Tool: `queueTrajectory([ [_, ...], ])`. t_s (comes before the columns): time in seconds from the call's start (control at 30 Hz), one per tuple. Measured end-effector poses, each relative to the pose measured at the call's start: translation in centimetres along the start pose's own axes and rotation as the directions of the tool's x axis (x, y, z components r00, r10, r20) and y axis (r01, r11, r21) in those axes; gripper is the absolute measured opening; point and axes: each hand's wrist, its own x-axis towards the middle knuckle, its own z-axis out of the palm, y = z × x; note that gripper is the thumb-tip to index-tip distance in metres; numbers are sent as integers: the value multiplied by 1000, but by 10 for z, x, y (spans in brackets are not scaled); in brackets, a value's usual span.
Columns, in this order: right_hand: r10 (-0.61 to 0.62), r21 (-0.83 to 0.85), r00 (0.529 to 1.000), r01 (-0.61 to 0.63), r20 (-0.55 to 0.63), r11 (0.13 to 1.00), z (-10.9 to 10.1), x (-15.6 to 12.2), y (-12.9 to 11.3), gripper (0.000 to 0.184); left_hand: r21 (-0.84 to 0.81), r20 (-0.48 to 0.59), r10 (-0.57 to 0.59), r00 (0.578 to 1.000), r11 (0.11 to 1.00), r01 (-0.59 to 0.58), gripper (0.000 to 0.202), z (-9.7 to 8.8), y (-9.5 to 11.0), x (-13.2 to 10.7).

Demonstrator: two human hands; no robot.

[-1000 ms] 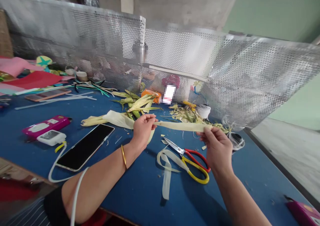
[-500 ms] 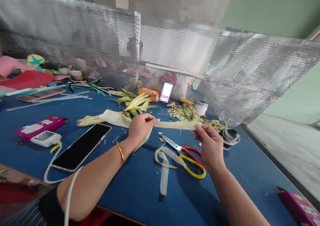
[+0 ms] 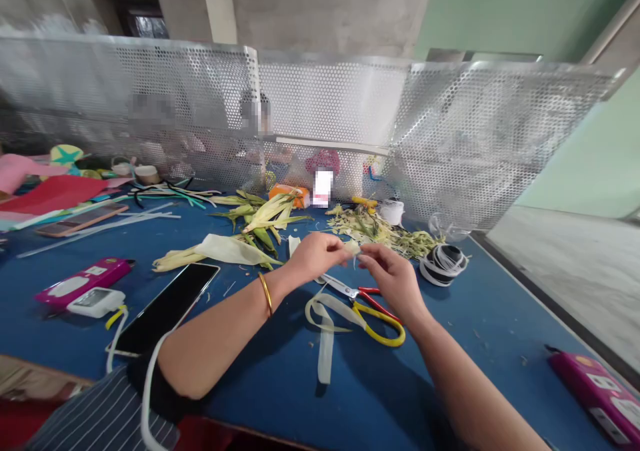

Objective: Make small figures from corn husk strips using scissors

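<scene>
My left hand [image 3: 320, 258] and my right hand [image 3: 393, 274] are close together over the middle of the blue table. Both pinch a pale corn husk strip [image 3: 352, 247], of which a short piece shows between the fingertips. Below them lie scissors [image 3: 353, 292] with one red and one yellow handle, blades partly behind my left hand. A curled husk strip [image 3: 326, 348] rests beside the scissors. Left of my hands, a wide pale husk [image 3: 233, 249] lies flat, and green-yellow corn husks [image 3: 273, 212] are heaped behind it.
Husk scraps [image 3: 363, 223] are piled at the back, near a spool of white cord [image 3: 444, 264]. A large black phone [image 3: 165, 308], a purple device [image 3: 85, 281] and a white cable lie on the left. Another purple device [image 3: 595, 394] sits at right. A perforated metal screen [image 3: 330, 94] stands behind.
My hands have come together; the strip was stretched out between them and now shows only as a short piece. My left hand moved right, my right hand slightly left. The view has tilted a little.
</scene>
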Motion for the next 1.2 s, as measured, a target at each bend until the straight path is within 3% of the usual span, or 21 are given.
queueTrajectory([
  [0.03, -9, -188, 997, 23, 73, 982, -7, 1, 0, 18, -65, -40, -34, 999, 997, 31, 21, 0, -2, 5],
  [0.1, 91, -519, 948, 85, 304, 850, -18, 1, 0, 13, -225, -57, -115, 992, 969, 100, 18, 0, -7, 11],
  [0.2, 280, -700, 823, 186, 494, 690, -20, -5, -1, 26, -373, -48, -264, 963, 899, 228, 15, 1, -15, 13],
  [0.37, 273, -734, 802, 274, 531, 621, -8, -13, -2, 54, -508, -9, -391, 920, 794, 333, 15, 0, -24, 8],
  [0.47, 264, -742, 793, 316, 548, 592, -5, -13, 1, 57, -600, -4, -452, 892, 715, 360, 18, -2, -26, 7],
  [0.67, 272, -823, 849, 280, 453, 495, -10, -9, 17, 68, -644, -27, -477, 879, 681, 350, 23, -2, -32, 10],
  [0.73, 276, -816, 855, 250, 439, 521, -14, -6, 22, 71, -651, -50, -463, 885, 687, 322, 23, 0, -34, 10],
  [0.8, 255, -762, 868, 192, 426, 619, -18, -3, 28, 68, -650, -76, -447, 891, 700, 296, 22, 0, -35, 9],
  [0.87, 219, -624, 897, 79, 385, 777, -20, 0, 33, 62, -648, -98, -434, 896, 711, 273, 22, -1, -35, 9],
  [0.93, 216, -347, 924, -100, 317, 933, -20, 2, 37, 54, -649, -108, -421, 901, 716, 256, 23, -2, -35, 9],
  [0.97, 241, -167, 925, -199, 294, 966, -19, 3, 39, 52, -650, -113, -414, 903, 718, 248, 23, -3, -35, 9],
  [1.07, 343, 247, 889, -421, 302, 873, -15, 3, 38, 57, -660, -135, -415, 900, 715, 231, 22, -5, -34, 10],
  [1.13, 358, 357, 871, -470, 337, 807, -14, 1, 33, 60, -672, -153, -422, 894, 708, 219, 21, -6, -34, 11],
  [1.2, 329, 384, 872, -462, 363, 800, -14, 0, 27, 62, -679, -167, -420, 892, 705, 204, 21, -7, -33, 11],
])
